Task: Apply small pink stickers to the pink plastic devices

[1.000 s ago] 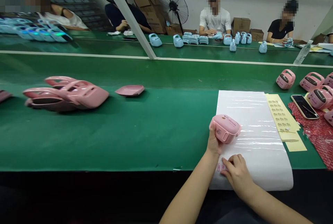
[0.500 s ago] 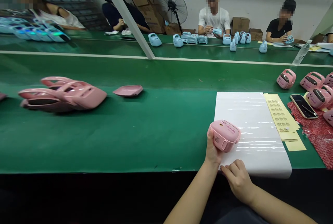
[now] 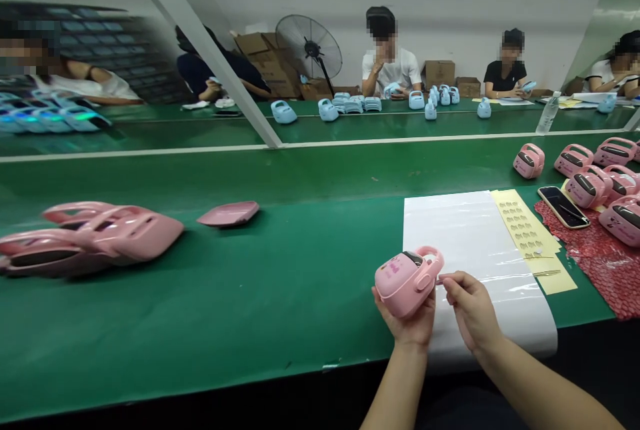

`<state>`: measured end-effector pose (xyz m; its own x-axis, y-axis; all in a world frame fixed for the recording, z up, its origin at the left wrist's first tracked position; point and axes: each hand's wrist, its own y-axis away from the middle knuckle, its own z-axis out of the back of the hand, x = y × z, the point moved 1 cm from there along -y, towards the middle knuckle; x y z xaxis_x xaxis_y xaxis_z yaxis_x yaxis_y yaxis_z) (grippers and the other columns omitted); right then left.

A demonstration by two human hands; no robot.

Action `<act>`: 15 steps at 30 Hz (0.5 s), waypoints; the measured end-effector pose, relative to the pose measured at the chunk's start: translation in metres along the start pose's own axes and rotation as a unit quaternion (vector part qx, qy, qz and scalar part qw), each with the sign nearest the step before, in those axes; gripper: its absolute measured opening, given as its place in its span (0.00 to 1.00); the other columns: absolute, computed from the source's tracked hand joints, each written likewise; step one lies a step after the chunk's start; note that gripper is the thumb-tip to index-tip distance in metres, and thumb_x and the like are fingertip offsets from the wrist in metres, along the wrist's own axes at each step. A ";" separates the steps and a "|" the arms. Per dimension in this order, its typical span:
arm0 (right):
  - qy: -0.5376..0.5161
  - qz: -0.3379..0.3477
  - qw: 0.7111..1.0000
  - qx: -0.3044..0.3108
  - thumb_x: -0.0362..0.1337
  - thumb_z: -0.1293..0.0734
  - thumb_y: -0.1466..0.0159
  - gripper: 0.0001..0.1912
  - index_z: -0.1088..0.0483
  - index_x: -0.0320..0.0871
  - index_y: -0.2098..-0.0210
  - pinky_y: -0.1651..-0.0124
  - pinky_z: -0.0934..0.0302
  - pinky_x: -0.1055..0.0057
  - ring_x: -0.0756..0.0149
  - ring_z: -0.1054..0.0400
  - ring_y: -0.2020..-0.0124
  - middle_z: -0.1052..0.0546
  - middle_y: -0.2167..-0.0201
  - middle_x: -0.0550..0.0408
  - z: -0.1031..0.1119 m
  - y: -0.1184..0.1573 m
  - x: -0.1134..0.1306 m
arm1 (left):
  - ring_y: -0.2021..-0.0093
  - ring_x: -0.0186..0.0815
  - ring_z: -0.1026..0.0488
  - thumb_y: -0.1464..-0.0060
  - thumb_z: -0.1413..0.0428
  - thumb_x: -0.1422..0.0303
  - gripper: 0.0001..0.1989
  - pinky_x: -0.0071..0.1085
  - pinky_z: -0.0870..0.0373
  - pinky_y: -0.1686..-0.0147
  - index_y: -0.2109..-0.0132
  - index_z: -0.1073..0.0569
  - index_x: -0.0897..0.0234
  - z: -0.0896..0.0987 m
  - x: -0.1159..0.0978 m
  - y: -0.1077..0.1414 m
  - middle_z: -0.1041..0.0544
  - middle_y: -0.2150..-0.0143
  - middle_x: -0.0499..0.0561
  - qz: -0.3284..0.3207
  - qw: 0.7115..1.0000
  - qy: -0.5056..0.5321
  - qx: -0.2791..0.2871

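Observation:
My left hand [image 3: 407,327] is wrapped round a pink plastic case with a loop handle [image 3: 403,283], gripping it from below. The case is tilted, with a dark window and small printing on its upper faces. Just right of the case, my right hand [image 3: 470,303] has thumb and fingertips pinched together close to its side. A small thin piece shows at those fingertips, too small to name. Beneath both hands lies a glossy white sheet [image 3: 450,223], hanging over the table's front edge.
Yellow sticker sheets [image 3: 520,230] lie right of the white sheet, beside a phone [image 3: 564,207] on red bubble wrap [image 3: 595,267]. More pink cases [image 3: 529,161] stand at right; a pink cluster [image 3: 125,237] and a pink shell [image 3: 230,214] lie left. Co-workers sit behind a bottle [image 3: 549,113].
My left hand has turned the case so its handle and window show. My right hand has risen from the table's edge to the case's side. The view has shifted.

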<state>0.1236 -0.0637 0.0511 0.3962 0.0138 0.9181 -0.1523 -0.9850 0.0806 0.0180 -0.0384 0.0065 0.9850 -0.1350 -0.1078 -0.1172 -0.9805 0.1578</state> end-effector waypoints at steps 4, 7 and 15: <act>0.017 -0.012 1.000 0.019 0.42 0.28 0.53 0.08 0.24 0.44 0.81 0.66 0.41 0.70 0.66 0.35 0.73 0.26 0.81 0.57 -0.016 -0.004 0.006 | 0.59 0.43 0.26 0.55 0.46 0.53 0.29 0.35 0.28 0.61 0.47 0.33 0.65 0.002 0.003 0.001 0.25 0.53 0.59 0.015 0.999 0.028 0.007; 0.043 0.005 0.999 -0.003 0.43 0.28 0.53 0.08 0.24 0.44 0.80 0.63 0.40 0.68 0.65 0.33 0.71 0.25 0.79 0.56 -0.018 -0.002 -0.001 | 0.61 0.41 0.25 0.54 0.47 0.53 0.26 0.34 0.29 0.60 0.52 0.30 0.65 0.009 0.004 0.000 0.24 0.58 0.57 0.016 0.999 0.038 0.005; 0.149 0.138 0.978 -0.047 0.43 0.32 0.47 0.10 0.26 0.44 0.78 0.70 0.41 0.71 0.68 0.36 0.76 0.29 0.80 0.58 -0.016 -0.005 -0.018 | 0.60 0.43 0.27 0.56 0.47 0.53 0.29 0.37 0.32 0.55 0.50 0.32 0.66 0.024 0.005 -0.003 0.25 0.58 0.58 0.036 0.999 0.030 0.005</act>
<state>0.1028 -0.0562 0.0402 0.0492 -0.1869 0.9812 -0.3050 -0.9382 -0.1634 0.0198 -0.0395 -0.0185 0.9796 -0.1976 -0.0370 -0.1899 -0.9699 0.1527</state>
